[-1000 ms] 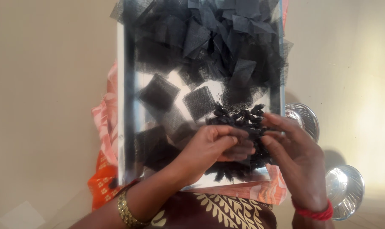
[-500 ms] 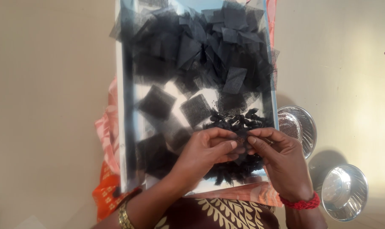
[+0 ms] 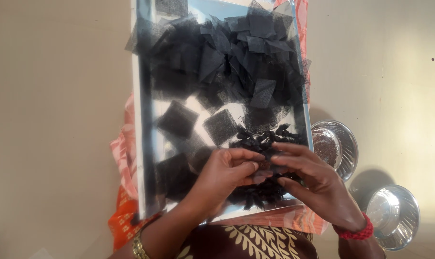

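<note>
Both my hands, left (image 3: 229,175) and right (image 3: 308,180), pinch one small dark bundle (image 3: 264,165) together. Few tied bundles (image 3: 263,139) lie near; many net squares (image 3: 217,62) on the tray (image 3: 143,158) remain.

Left hand (image 3: 227,175) and right hand (image 3: 308,180) — fingertips pinched together, meeting at centre — with both forearms entering from the lower edge.

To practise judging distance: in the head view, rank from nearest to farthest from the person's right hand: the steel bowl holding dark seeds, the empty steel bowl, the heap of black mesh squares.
From the right hand:
1. Seed bowl, just right.
2. Empty bowl, lower right.
3. Mesh heap, top of the tray.
</note>
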